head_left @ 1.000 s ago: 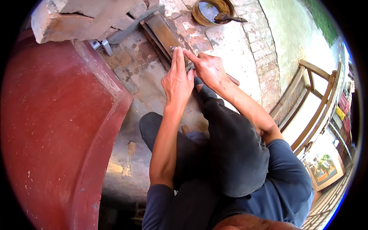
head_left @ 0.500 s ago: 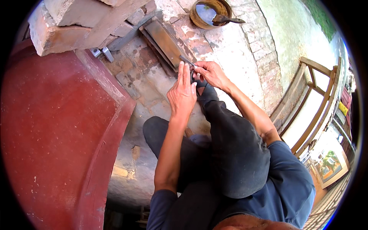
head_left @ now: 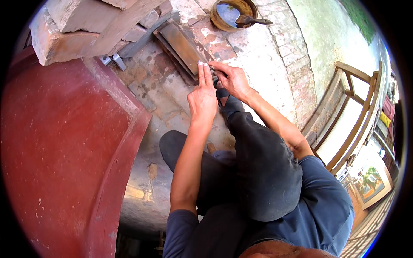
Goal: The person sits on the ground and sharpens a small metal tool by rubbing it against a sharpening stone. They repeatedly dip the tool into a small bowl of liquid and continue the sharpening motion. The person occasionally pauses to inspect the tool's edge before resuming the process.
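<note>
A long brown sharpening stone [head_left: 183, 42] lies slanted on a dark base on the brick floor, in front of me. At its near end my left hand [head_left: 203, 96] has two fingers stretched out together, their tips down against the stone's end. My right hand [head_left: 234, 80] is closed beside them, its forefinger reaching to the left fingertips. It grips a narrow dark metal tool [head_left: 222, 73], of which only a short piece shows; the rest is hidden under my fingers. My sandalled foot [head_left: 223, 95] stands just below the hands.
A round bowl [head_left: 217, 21] of water with a brush [head_left: 247, 20] across its rim stands at the far right. Stacked bricks [head_left: 71, 43] and a red board [head_left: 64, 142] fill the left. A wooden frame [head_left: 359, 75] stands at the right.
The dark tool, which stuck out over the stone's near end, is now mostly covered by my fingers. My right hand has shifted slightly left and turned over more.
</note>
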Action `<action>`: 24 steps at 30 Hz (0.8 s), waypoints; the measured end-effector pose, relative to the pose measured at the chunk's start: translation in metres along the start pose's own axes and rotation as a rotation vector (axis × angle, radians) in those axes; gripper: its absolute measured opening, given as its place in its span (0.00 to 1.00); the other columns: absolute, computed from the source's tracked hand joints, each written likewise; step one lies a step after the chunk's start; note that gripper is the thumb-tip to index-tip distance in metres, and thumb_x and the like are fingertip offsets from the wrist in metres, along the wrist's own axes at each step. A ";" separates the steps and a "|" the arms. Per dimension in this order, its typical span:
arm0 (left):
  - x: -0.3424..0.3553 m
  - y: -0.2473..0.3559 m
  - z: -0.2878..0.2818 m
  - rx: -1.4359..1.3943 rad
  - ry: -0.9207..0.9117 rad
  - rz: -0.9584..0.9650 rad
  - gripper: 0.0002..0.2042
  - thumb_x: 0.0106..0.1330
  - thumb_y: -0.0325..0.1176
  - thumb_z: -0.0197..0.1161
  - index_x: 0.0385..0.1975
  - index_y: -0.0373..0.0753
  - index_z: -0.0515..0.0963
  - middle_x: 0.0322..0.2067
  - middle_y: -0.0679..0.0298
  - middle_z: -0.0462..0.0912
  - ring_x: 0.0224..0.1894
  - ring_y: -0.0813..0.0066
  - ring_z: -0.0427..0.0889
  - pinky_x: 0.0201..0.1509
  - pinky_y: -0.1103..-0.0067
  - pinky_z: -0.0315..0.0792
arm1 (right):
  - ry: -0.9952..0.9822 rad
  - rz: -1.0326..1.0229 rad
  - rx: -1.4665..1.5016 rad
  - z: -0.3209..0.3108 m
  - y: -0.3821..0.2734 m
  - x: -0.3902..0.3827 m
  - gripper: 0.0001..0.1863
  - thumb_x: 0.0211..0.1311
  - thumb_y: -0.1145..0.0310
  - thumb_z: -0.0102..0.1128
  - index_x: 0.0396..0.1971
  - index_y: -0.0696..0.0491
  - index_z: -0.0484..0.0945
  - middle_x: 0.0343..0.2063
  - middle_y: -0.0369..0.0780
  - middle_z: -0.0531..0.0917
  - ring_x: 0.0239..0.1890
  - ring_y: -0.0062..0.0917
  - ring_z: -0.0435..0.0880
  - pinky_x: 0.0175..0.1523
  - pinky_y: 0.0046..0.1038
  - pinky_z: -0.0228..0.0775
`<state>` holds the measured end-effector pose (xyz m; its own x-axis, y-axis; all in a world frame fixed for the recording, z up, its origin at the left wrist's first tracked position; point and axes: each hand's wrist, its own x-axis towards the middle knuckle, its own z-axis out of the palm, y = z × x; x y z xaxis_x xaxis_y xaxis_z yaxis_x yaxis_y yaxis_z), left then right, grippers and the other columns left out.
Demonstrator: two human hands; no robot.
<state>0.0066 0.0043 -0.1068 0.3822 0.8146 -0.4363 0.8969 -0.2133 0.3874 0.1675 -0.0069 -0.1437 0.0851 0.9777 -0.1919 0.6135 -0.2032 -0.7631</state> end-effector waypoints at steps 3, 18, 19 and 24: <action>0.001 0.001 0.007 -0.066 0.020 -0.004 0.50 0.66 0.35 0.74 0.84 0.37 0.47 0.85 0.56 0.51 0.40 0.51 0.91 0.41 0.62 0.84 | -0.001 -0.133 -0.124 0.000 0.000 -0.003 0.26 0.61 0.77 0.63 0.60 0.44 0.86 0.36 0.43 0.89 0.34 0.44 0.89 0.40 0.40 0.83; -0.018 0.018 0.004 -0.225 -0.069 -0.034 0.56 0.61 0.37 0.77 0.84 0.37 0.44 0.85 0.54 0.50 0.42 0.47 0.91 0.42 0.61 0.84 | 0.007 -0.175 -0.257 -0.004 0.001 -0.022 0.35 0.50 0.78 0.64 0.62 0.41 0.86 0.27 0.39 0.83 0.31 0.39 0.86 0.35 0.41 0.80; -0.013 0.018 0.003 -0.202 -0.038 -0.037 0.55 0.61 0.36 0.77 0.84 0.37 0.45 0.85 0.53 0.50 0.42 0.47 0.91 0.42 0.61 0.84 | 0.002 -0.179 -0.262 -0.004 -0.001 -0.019 0.34 0.50 0.78 0.64 0.61 0.41 0.86 0.27 0.39 0.84 0.31 0.39 0.86 0.35 0.41 0.79; 0.006 0.002 0.003 -0.173 0.067 -0.040 0.54 0.62 0.36 0.76 0.84 0.37 0.46 0.84 0.54 0.52 0.43 0.46 0.91 0.43 0.61 0.84 | -0.015 -0.203 -0.267 0.007 -0.003 0.006 0.32 0.52 0.76 0.64 0.61 0.41 0.86 0.28 0.40 0.85 0.31 0.40 0.87 0.35 0.43 0.79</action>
<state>0.0117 0.0066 -0.1111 0.3263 0.8559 -0.4012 0.8571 -0.0889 0.5075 0.1603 -0.0006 -0.1468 -0.0703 0.9955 -0.0631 0.8007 0.0186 -0.5987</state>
